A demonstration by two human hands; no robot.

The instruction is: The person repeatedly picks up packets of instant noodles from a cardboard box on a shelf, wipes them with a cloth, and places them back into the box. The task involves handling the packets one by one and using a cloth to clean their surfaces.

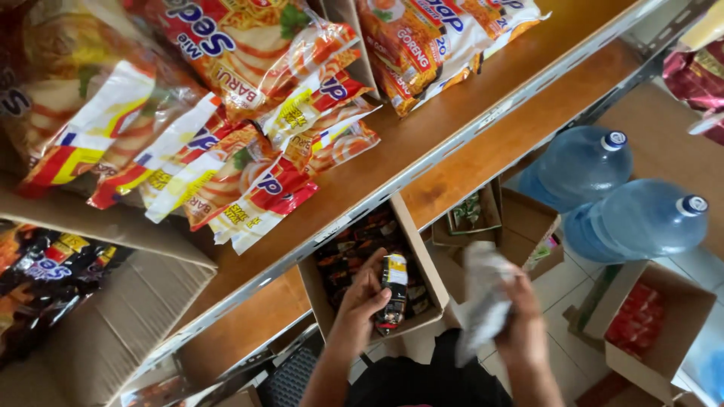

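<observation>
— What is seen closest to the lens?

— Noodle packets [226, 151], red, yellow and white, are heaped on the upper wooden shelf [452, 113], overlapping one another; more are stacked at the top right of that shelf. An open carton [105, 316] at the left edge is filled with dark packets.

— And the hands?

— Lower down, the left hand [362, 305] is seen reaching into a cardboard box [422, 264] that is set under the metal shelf edge [392, 185]. Its fingers are clamped around a small dark packet [392, 294] with a white and yellow end, held upright just above the other dark packets packed in the box. The right hand [520, 324] is closed on a crumpled white cloth [483, 301], which is bunched up beside the box, just to its right. The two hands are kept near each other but are not touching.

— What is found beyond them?

— A lower wooden shelf [498, 151] is seen behind the box. Farther down, on the pale tiled floor [573, 279], smaller open cartons are placed — one holding green-printed packs [471, 211], another [656, 324] at the right holding red ones. Two large blue water jugs [603, 188] with white caps are laid side by side, touching, at the right. A dark red bag [697, 75] is glimpsed at the top right corner; its contents cannot be told.
</observation>
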